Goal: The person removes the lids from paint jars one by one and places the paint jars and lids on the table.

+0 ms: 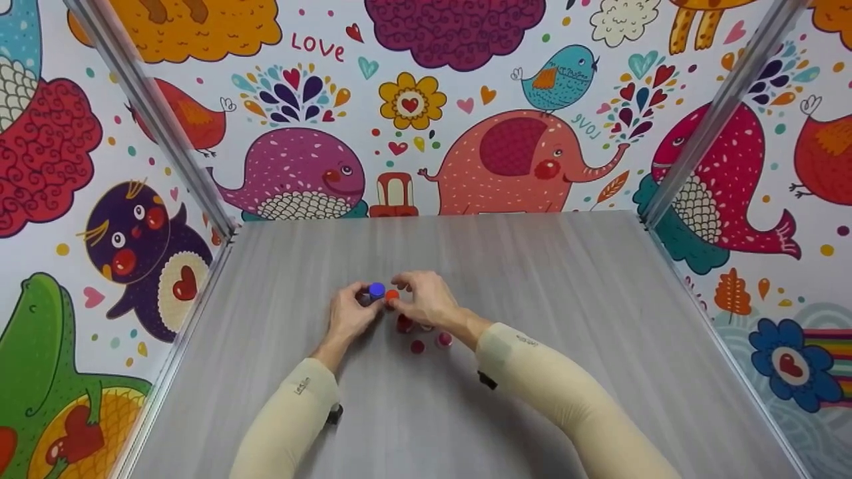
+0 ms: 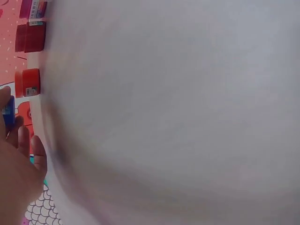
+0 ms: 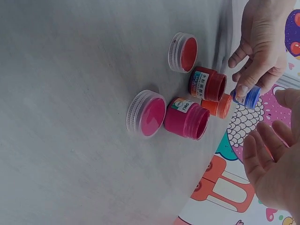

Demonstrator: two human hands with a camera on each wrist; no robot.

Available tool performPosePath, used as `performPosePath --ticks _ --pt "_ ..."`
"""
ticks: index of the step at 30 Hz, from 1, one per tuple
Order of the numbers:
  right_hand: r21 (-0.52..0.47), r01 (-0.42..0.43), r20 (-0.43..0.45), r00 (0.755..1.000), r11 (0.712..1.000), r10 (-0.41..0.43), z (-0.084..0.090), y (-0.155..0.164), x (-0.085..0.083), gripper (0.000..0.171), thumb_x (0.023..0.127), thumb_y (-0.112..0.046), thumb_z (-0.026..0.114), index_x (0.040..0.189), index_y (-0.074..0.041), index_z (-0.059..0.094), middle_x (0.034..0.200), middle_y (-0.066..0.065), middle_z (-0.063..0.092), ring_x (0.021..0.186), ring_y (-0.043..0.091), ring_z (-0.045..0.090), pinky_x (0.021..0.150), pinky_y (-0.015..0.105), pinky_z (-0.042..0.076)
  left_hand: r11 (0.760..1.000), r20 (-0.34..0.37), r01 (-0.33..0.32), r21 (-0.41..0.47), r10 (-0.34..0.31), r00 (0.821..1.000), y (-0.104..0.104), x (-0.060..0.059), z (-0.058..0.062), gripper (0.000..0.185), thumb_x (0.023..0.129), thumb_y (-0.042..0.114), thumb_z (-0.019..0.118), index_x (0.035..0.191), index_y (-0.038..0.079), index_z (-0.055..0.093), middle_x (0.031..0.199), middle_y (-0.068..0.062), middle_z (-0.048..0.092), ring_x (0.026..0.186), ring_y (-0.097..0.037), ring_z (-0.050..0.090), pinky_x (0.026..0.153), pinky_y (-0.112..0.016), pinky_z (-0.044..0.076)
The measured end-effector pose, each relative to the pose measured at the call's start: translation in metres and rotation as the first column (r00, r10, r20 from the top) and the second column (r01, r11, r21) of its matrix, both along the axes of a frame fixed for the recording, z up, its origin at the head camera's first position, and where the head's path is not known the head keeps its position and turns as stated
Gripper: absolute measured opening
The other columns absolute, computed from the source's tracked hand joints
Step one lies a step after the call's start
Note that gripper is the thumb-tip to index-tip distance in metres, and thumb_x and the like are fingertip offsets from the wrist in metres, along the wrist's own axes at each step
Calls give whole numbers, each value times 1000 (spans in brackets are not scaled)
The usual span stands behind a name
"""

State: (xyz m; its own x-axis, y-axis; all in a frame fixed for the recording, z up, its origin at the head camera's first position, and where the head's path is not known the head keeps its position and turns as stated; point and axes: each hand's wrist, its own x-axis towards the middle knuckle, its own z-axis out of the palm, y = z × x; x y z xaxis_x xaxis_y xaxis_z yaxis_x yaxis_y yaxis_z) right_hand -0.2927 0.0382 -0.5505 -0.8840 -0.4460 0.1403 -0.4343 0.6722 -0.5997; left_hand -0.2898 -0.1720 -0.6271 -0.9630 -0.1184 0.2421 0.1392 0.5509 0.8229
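Note:
My left hand (image 1: 351, 314) pinches a small blue paint jar (image 3: 247, 97) between thumb and fingers. Right beside it, an orange paint jar (image 1: 393, 295) stands on the table. The fingers of my right hand (image 1: 429, 299) are around the orange jar in the head view; the right wrist view shows that hand (image 3: 274, 152) with loosely bent fingers and nothing in them. Nearer to me stand a red paint jar (image 3: 208, 84) and a magenta paint jar (image 3: 187, 118), both without lids. In the head view, my right hand partly hides the jars.
A red-coated clear lid (image 3: 183, 52) and a magenta-coated lid (image 3: 146, 114) lie on the grey table (image 1: 566, 299) beside their jars. Printed cartoon panels (image 1: 399, 159) stand behind and at both sides, with metal posts (image 1: 166, 126) at the corners.

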Motion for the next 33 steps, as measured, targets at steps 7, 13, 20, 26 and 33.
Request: performPosePath --ticks 7,13,20,26,33 --pt "-10 -11 -10 1000 1000 11 -1 1 0 40 104 -29 81 138 -9 77 129 13 83 118 35 78 100 51 65 1000 21 8 4 -8 1000 3 4 7 29 90 18 92 115 6 83 100 -12 83 90 -25 75 81 -30 56" --pt "-26 -9 -12 1000 1000 9 1 2 -3 40 103 -29 81 136 -7 78 128 16 82 118 37 77 101 51 65 999 7 15 32 -15 1000 9 5 11 33 90 22 95 116 5 84 97 -11 83 85 -17 73 76 -23 56" --pt "-37 -14 -5 1000 999 14 6 3 -3 40 104 -29 80 137 -7 77 130 18 81 120 38 76 103 52 65 996 -2 41 84 -41 999 14 7 18 34 91 25 96 119 8 85 99 -11 84 85 -15 74 75 -18 56" --pt "-27 10 15 1000 1000 -9 10 2 0 40 105 -37 80 136 -12 78 132 15 80 124 37 75 105 50 64 990 -19 76 123 -74 997 19 9 22 31 92 17 93 120 8 86 102 -12 85 89 -22 75 75 -18 57" --pt "-4 28 -2 1000 1000 -28 14 2 2 44 104 -42 82 137 -14 78 130 9 80 118 25 72 103 44 65 985 -34 81 151 -76 996 26 11 26 29 88 6 88 117 5 85 101 -15 84 89 -26 76 75 -18 56"
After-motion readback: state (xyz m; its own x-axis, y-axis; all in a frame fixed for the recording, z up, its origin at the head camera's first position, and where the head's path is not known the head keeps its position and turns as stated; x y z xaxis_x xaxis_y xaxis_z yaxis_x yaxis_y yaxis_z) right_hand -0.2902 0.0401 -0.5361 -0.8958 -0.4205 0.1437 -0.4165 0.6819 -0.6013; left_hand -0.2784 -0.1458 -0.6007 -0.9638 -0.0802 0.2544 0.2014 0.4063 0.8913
